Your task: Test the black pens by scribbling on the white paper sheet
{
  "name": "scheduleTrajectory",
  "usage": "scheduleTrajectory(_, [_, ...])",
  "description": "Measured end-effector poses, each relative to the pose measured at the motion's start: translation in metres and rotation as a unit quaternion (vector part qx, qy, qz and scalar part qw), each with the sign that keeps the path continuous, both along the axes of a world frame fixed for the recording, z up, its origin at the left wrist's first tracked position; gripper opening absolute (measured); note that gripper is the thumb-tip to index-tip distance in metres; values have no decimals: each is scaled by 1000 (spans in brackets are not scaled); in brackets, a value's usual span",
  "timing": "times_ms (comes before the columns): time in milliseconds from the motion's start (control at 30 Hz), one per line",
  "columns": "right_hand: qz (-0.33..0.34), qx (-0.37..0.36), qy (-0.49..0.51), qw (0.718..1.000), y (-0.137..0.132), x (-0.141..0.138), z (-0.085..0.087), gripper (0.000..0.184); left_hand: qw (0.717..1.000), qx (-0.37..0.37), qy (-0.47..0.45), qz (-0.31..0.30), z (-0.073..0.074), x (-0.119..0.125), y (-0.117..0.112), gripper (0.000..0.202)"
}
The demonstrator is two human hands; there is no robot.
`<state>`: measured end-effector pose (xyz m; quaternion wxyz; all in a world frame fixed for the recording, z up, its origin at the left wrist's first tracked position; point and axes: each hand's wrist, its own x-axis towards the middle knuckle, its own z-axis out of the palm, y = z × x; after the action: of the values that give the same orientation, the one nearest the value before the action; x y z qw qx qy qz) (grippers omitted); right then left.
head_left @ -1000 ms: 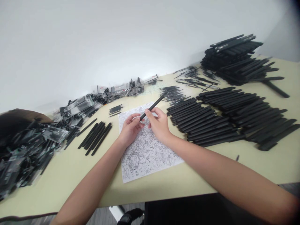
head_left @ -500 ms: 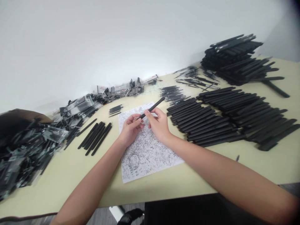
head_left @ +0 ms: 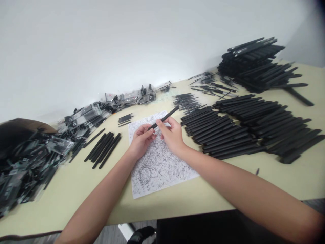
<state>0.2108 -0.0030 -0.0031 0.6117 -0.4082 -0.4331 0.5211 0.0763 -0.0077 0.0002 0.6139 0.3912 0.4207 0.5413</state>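
Observation:
A black pen (head_left: 170,114) is held slantwise in both hands above a scribble-covered sheet of paper (head_left: 162,176). My left hand (head_left: 142,139) is closed around its lower left end, thumb on top. Higher along the barrel, my right hand (head_left: 172,133) pinches it between thumb and fingers; its upper end sticks out past that hand. Just right of my right hand lie rows of black pens (head_left: 218,130). Left of the paper is a small group of black pens (head_left: 103,149). My fingers partly hide the barrel.
Heaped clear wrappers (head_left: 33,166) spread along the table's (head_left: 76,196) left and back. Thin dark sticks, perhaps refills (head_left: 186,102), lie behind the pen rows, with a smaller bunch (head_left: 125,118) behind the paper. A tall stack of black pens (head_left: 251,61) stands at back right, near the wall.
Both hands stay in the same place on the pen. The pen has shifted only very slightly between my fingers.

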Motion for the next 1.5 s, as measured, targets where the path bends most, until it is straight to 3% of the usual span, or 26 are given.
scheduleTrajectory(533, [-18,3,-22,1000,2,0,-4,37,998,43,37,-12,1,4,-4,27])
scheduleTrajectory(733, [-14,0,-22,1000,2,0,-3,36,998,48,38,7,2,5,-6,30])
scheduleTrajectory(900, [13,-1,-11,1000,1,-1,-2,36,999,10,-8,42,5,4,-6,32])
scheduleTrajectory(1167, [20,-10,-36,999,0,-2,-1,43,982,-50,-148,106,20,-6,-4,21])
scheduleTrajectory(1500, [89,-29,-87,992,-1,-1,2,49,959,20,-199,199,50,-58,-1,22])
